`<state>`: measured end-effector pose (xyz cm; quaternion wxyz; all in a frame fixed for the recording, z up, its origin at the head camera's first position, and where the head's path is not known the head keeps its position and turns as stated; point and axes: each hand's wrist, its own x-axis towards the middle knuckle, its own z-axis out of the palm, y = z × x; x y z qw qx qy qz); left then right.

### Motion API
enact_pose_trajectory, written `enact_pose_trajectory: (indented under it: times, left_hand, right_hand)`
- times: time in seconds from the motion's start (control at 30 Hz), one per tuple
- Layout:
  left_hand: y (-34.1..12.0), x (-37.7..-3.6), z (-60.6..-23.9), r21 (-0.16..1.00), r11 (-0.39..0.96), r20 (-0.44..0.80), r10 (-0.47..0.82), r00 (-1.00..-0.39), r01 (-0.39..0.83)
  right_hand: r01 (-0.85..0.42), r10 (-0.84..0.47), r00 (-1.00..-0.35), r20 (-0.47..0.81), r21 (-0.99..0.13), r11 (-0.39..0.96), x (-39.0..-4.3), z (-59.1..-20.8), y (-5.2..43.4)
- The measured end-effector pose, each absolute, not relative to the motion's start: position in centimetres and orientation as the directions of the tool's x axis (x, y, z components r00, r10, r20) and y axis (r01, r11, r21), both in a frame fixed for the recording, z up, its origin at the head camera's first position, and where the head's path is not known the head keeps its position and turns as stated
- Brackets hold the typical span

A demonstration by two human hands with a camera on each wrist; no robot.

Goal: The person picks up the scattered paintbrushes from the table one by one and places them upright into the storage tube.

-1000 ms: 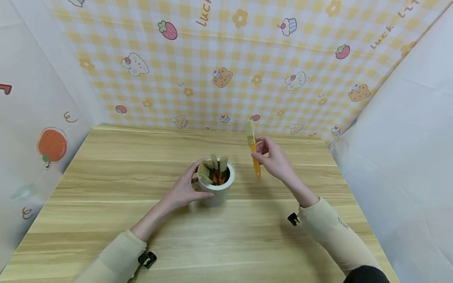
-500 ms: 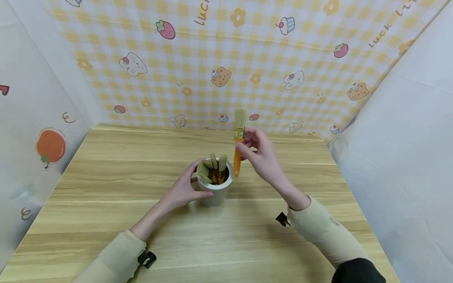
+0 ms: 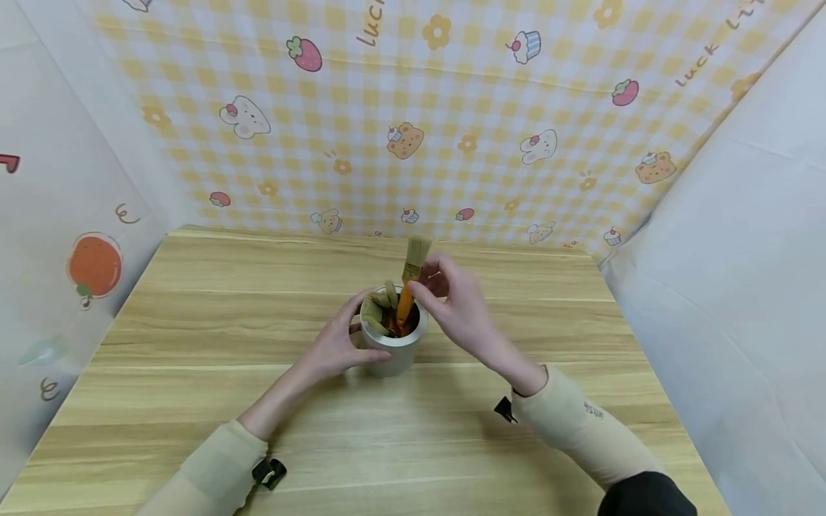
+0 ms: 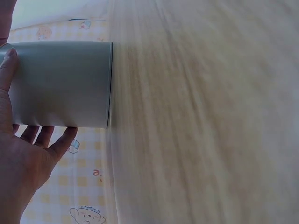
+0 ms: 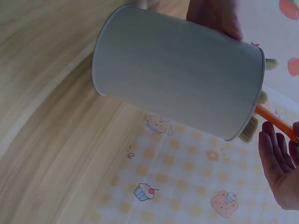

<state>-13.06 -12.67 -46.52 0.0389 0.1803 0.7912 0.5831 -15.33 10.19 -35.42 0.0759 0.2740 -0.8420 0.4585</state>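
A pale grey cylindrical pot [image 3: 390,358] stands upright on the wooden table, its open top facing up. My left hand [image 3: 335,340] grips the pot from its left side, thumb across the front and fingers round the back. My right hand [image 3: 457,301] pinches a paintbrush [image 3: 406,304] by its orange handle, bristles up. The handle's lower end dips inside the pot's rim, as the right wrist view also shows. Several other brushes with beige bristles [image 3: 373,315] stand in the pot, bunched toward its left side. In the left wrist view, fingers [image 4: 63,142] support the pot's wall.
The wooden table [image 3: 193,344] reaches back to a yellow checked cloth [image 3: 361,143] with cartoon prints. White cloth walls [image 3: 742,236] flank it left and right. Small black clips [image 3: 268,473] hang near both sleeves.
My right hand has carried the paintbrush leftward from beside the pot to over its mouth, then lowered the handle into the opening. My left hand stays on the pot.
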Motion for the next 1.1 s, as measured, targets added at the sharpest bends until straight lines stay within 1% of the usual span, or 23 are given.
enact_pose_trajectory:
  times: [0.17, 0.3, 0.47, 0.57, 0.7, 0.93, 1.1]
  left_hand:
    - [-12.6, -13.0, -46.5, 0.939, 0.248, 0.149, 0.336, -0.930, 0.240]
    - [-12.6, -13.0, -46.5, 0.938, 0.253, 0.144, 0.336, -0.931, 0.236]
    - [-12.7, -13.0, -46.3, 0.939, 0.252, 0.142, 0.334, -0.932, 0.234]
    - [-12.7, -12.9, -46.3, 0.940, 0.247, 0.144, 0.335, -0.931, 0.234]
    - [-12.6, -12.8, -46.3, 0.942, 0.248, 0.136, 0.332, -0.934, 0.225]
    - [-12.3, -12.9, -46.1, 0.941, 0.271, 0.108, 0.323, -0.940, 0.202]
    - [-12.2, -13.0, -46.0, 0.941, 0.288, 0.082, 0.315, -0.946, 0.178]
  right_hand:
    - [-0.593, -0.436, -0.798, 0.415, -0.669, 0.448, -15.0, -36.2, 10.1]
    - [-0.643, -0.469, -0.763, 0.445, -0.598, 0.478, -14.7, -36.8, 10.2]
    - [-0.672, -0.494, -0.740, 0.456, -0.534, 0.513, -14.5, -37.5, 10.3]
    - [-0.669, -0.490, -0.743, 0.456, -0.531, 0.519, -14.4, -37.7, 10.4]
    - [-0.650, -0.460, -0.760, 0.460, -0.558, 0.516, -14.5, -37.8, 10.9]
    - [-0.637, -0.404, -0.771, 0.493, -0.590, 0.496, -15.0, -38.0, 12.8]
    - [-0.638, -0.378, -0.768, 0.517, -0.575, 0.512, -15.4, -38.5, 14.8]
